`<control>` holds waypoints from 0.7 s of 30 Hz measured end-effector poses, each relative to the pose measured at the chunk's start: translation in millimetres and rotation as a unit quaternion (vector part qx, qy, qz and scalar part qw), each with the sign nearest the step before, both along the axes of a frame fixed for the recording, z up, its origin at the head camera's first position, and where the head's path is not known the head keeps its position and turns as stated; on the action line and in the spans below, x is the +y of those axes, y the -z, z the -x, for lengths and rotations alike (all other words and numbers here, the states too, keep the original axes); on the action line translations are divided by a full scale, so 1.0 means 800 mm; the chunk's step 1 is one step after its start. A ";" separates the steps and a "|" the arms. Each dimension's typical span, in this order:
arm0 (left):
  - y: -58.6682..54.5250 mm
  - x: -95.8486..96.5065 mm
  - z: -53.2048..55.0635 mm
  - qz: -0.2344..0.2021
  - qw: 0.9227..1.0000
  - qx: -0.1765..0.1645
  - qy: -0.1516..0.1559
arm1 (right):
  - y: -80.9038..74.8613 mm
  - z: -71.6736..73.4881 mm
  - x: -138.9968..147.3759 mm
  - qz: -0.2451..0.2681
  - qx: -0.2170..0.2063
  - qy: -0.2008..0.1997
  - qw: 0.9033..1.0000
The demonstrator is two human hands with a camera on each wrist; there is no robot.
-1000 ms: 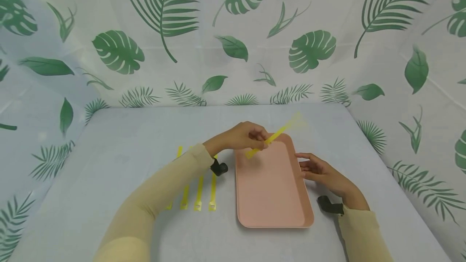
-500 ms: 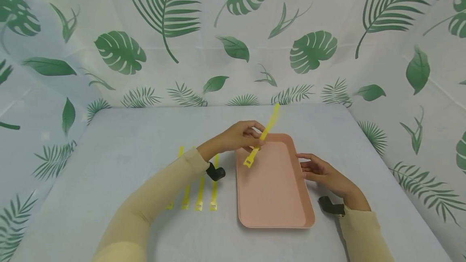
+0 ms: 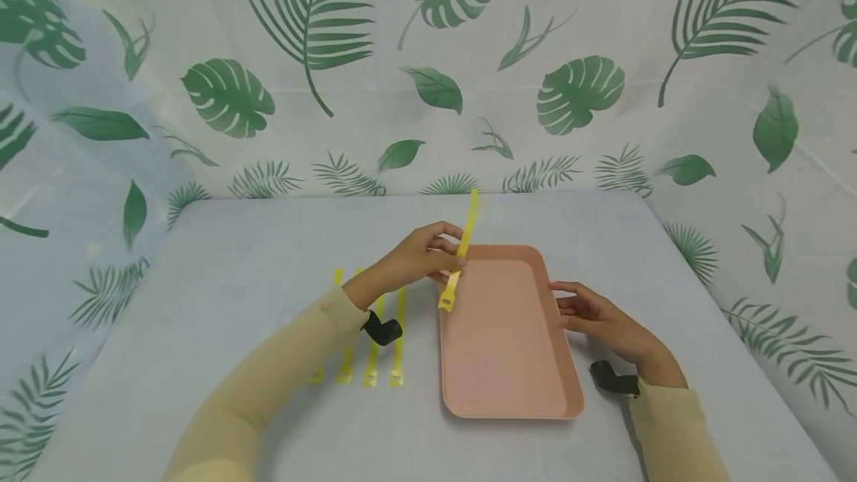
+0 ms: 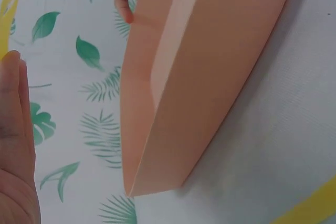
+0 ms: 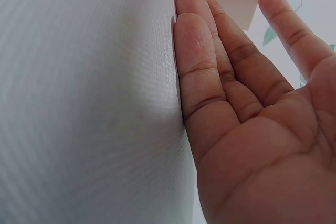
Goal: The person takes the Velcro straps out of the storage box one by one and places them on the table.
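Note:
My left hand (image 3: 428,253) pinches a yellow cable tie (image 3: 467,233) over the far left corner of a pink tray (image 3: 512,341). The tie stands nearly upright, its slotted head pointing down toward the tray's left rim. In the left wrist view, part of the same strap (image 4: 7,22) shows above the thumb. At the tray's right wall is my right hand (image 3: 602,322), its relaxed fingers right at the rim. Seen from the right wrist, those fingers (image 5: 197,45) lie along the tabletop with the tray wall just beyond their tips.
Several yellow cable ties (image 3: 398,348) lie side by side on the table left of the tray, partly covered by the left forearm. A white cloth with green leaves (image 3: 435,88) hangs behind and beside the pale table (image 3: 221,259).
My left hand has drawn back leftward with the cable tie, which has swung from a rightward slant to nearly upright. The right hand stays by the tray.

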State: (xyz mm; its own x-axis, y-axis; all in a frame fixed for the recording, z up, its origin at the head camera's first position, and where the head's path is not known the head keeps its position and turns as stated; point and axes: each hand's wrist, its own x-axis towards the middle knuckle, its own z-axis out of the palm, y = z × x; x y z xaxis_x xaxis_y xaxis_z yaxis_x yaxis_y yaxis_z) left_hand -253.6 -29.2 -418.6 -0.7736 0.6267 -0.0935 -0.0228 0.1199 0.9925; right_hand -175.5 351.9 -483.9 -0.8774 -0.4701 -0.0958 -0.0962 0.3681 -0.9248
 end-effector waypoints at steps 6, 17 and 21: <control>0.000 -0.015 -0.011 -0.004 1.000 -0.015 -0.020 | 0.001 0.000 0.000 0.000 0.003 -0.002 1.000; 0.005 -0.048 -0.028 0.007 0.999 -0.019 -0.047 | -0.001 -0.001 -0.001 -0.001 0.003 0.000 1.000; 0.010 -0.060 -0.034 0.007 0.998 -0.027 -0.064 | -0.003 -0.002 -0.002 -0.001 0.001 0.001 1.000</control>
State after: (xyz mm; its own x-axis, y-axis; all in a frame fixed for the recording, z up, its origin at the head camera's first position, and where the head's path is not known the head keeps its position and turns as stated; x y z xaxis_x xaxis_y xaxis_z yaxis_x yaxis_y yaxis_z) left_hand -226.0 -77.4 -426.6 -0.8404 0.5220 -0.1455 -0.0931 0.1255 0.9877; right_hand -173.7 350.6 -481.9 -0.8781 -0.4690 -0.0947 -0.0978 0.3698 -0.9240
